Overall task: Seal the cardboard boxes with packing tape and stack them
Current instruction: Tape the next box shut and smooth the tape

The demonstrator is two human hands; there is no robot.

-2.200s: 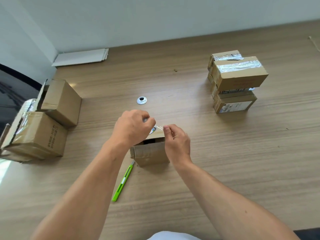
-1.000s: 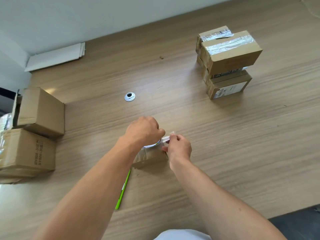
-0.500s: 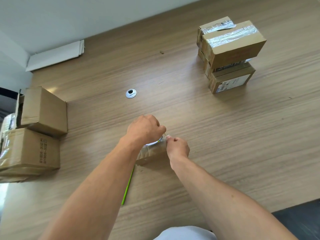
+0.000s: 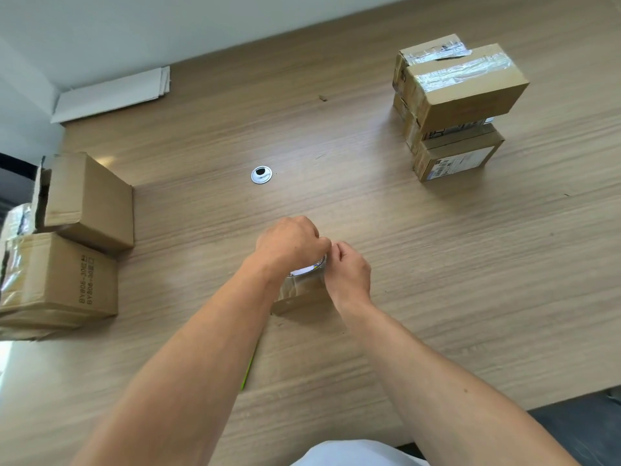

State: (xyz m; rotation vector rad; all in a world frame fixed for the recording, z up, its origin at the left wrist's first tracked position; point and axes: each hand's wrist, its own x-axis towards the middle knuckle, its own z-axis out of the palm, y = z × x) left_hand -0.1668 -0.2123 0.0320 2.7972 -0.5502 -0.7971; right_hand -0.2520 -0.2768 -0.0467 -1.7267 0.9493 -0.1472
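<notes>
Cardboard box (image 4: 301, 298), seemingly taped, contents hidden

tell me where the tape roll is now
In the head view the tape roll sits mid-table on the small box, mostly hidden under the left hand, with the right hand close on its right.

Wood-grain bench (image 4: 437, 264), light brown, grain running left to right. A round metal cable grommet (image 4: 261, 174) with a dark opening is set in its surface. Flat white sheets (image 4: 111, 94) lie at the far edge against the white wall (image 4: 168, 28). Small brown scrap (image 4: 323, 98) beyond the grommet. Dark floor (image 4: 578, 428) at near right.
</notes>
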